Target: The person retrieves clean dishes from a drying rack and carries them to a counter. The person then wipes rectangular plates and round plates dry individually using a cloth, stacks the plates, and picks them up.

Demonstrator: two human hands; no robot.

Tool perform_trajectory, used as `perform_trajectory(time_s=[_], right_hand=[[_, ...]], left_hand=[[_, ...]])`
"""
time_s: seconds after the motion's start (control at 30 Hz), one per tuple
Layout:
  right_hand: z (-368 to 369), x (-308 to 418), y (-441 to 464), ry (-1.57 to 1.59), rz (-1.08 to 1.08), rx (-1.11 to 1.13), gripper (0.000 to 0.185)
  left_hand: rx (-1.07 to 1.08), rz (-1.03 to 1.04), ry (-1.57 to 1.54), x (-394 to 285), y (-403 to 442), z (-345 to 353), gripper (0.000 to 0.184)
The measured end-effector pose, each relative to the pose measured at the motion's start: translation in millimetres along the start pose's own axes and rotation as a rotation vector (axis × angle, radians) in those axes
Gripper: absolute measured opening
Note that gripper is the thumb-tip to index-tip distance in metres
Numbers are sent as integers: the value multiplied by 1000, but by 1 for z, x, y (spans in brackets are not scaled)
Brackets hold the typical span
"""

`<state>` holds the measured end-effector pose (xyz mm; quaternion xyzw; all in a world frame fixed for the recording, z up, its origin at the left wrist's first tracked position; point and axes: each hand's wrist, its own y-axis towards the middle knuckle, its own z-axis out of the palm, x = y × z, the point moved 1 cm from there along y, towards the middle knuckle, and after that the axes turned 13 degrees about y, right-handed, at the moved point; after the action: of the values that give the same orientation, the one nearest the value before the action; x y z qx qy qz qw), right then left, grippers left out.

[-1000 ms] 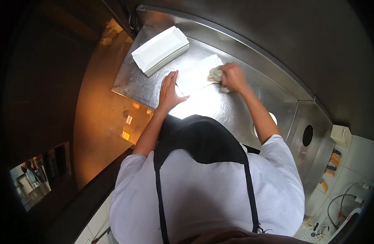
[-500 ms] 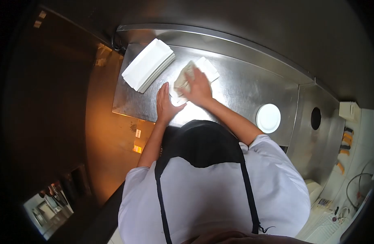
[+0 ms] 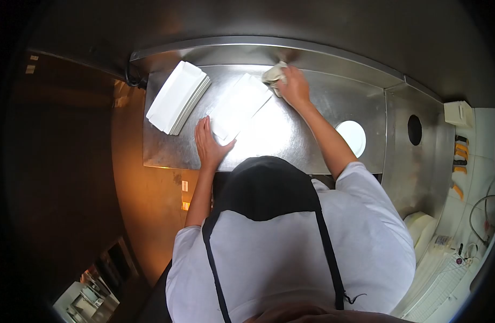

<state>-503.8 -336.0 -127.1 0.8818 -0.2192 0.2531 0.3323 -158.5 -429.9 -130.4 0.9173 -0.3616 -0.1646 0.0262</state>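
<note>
A white rectangular plate (image 3: 239,105) lies slanted on the steel counter, washed out by glare. At its near end is my left hand (image 3: 209,145), thumb and fingers on either side of the corner, holding the plate against the counter. My right hand (image 3: 295,88) is closed on a crumpled, pale cloth (image 3: 274,77) at the plate's far right end. Part of the cloth is hidden under my fingers. To the left of the plate stands a stack of white rectangular plates (image 3: 177,97).
White round plates (image 3: 352,138) sit at the right of the steel counter (image 3: 323,142). A raised metal ledge (image 3: 258,42) runs along the back. Further right, a dark round hole (image 3: 415,130) opens in the steel, and yellow-and-black handles (image 3: 461,153) hang on the wall.
My right hand has slid the cloth from the plate's middle to its far end, up and right. More of the plate shows. My left hand stays by the near end.
</note>
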Motion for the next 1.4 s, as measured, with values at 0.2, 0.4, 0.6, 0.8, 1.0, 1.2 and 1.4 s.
perform_trajectory(time_s=[0.2,0.4,0.6,0.8,1.0,1.2,1.4], right_hand=[[-50,-17,-48,1313,910,-150,32],[-66,15,-94,1690,1036,-88,35],[-80,30,-108,1948,1096,-141,47],[-68,116,-31,1704,536,-58,57],[-67,215,-17,701,-334,-3,52],[-63,229,-19,666,-412,3,55],[-62,239,72,743,-52,-155,47]], left_hand=[[84,184,142,-53,36,-22,122],[171,209,155,-76,94,10,111],[107,249,100,-63,104,-7,98],[373,55,-839,-78,104,-56,62],[405,-14,-2126,-105,88,-88,66],[288,-101,-2097,-111,72,-108,75],[241,-327,-1626,-119,44,-123,76]])
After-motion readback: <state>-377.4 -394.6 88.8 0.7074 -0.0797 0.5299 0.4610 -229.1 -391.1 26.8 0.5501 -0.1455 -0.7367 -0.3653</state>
